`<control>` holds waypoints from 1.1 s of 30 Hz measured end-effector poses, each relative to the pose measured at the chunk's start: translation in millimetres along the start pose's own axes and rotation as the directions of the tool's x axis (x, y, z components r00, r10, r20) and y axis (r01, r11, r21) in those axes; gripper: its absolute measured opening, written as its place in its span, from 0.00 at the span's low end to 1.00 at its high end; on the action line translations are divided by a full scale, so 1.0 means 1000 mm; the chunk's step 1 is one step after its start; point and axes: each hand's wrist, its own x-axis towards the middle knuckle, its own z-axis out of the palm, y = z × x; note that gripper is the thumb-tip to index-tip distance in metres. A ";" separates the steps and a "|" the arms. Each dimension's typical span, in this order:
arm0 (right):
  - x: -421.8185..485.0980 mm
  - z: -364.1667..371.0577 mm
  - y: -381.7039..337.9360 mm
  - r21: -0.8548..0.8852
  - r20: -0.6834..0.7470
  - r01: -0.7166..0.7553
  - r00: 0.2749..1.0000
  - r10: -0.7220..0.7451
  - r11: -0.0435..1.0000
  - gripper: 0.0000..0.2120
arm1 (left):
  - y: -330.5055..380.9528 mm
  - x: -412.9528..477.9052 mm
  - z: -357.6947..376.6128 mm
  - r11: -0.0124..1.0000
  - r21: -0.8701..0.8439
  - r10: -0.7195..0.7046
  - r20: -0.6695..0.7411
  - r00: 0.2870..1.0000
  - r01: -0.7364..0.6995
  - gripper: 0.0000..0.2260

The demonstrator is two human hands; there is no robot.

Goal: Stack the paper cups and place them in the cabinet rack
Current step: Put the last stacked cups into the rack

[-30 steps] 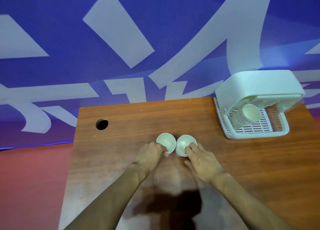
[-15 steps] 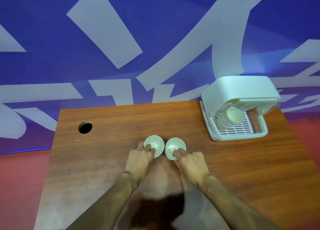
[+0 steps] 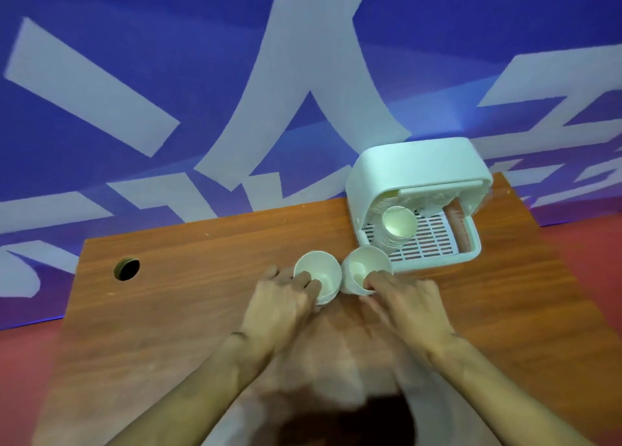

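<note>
though my grip hides the near walls, my left hand clasps the left cup, my right hand the right cup; past it, the rack half-hides stacked cups.

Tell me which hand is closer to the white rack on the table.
Right. The right hand grips the right cup just in front of the rack; the left hand grips the left cup, farther to the left of it.

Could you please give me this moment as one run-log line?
left hand: grips left cup | right hand: grips right cup | cups: side by side, unstacked | rack: holds cup stack
</note>
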 end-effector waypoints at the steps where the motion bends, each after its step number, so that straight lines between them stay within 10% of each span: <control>1: -0.005 -0.013 0.017 0.014 -0.017 -0.004 1.000 0.005 1.000 0.10 | 0.015 0.011 -0.009 1.000 0.007 0.026 -0.002 1.000 -0.026 0.12; 17: -0.015 -0.045 0.225 0.028 0.071 -0.209 0.976 0.207 0.977 0.09 | 0.178 0.194 -0.029 0.997 -0.028 -0.074 0.087 0.993 0.077 0.14; 33: 0.019 0.028 0.260 0.012 0.228 -0.205 0.953 0.197 0.979 0.08 | 0.196 0.256 0.044 0.956 0.058 -0.291 0.273 0.917 0.286 0.18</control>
